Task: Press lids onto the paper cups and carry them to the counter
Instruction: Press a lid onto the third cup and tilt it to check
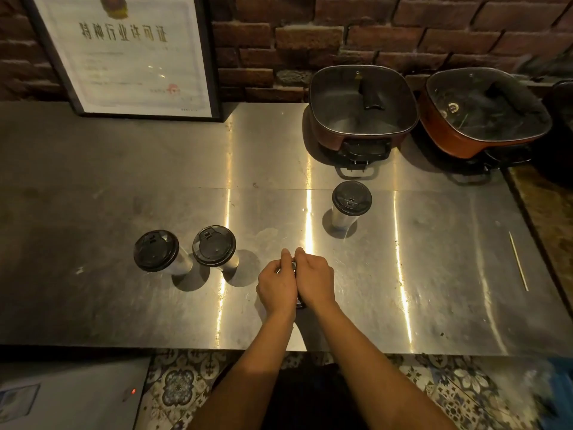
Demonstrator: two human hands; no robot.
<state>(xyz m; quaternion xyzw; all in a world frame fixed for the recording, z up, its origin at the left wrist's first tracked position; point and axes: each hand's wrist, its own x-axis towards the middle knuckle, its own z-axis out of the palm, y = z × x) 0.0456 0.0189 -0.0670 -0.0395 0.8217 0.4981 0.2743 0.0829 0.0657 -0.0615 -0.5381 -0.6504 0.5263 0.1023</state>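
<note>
Steel bench (124,169) fills the view, streaked with bright reflections, its near edge running straight across just above the patterned tile floor (176,386). Both hands sit together a little in from that edge: left hand (277,285) and right hand (314,279) are curled down over a black lid (293,265), grip of each clenched on it, thumbs meeting at the far rim. Only slivers of lid show between the fingers; the cup beneath is hidden.

Two lidded cups stand side by side to the left, the far-left cup (158,252) and its neighbour (215,248), close to each other but apart, the neighbour near the left hand. A third lidded cup (351,203) stands alone further back and right.

Open bench lies wide to the left and right of the hands. A thin stick (518,260) lies near the right edge. Two lidded square pots, one (361,103) beside the other (483,110), crowd the back right corner against the brick wall (310,35); a framed certificate (124,54) leans at back left.
</note>
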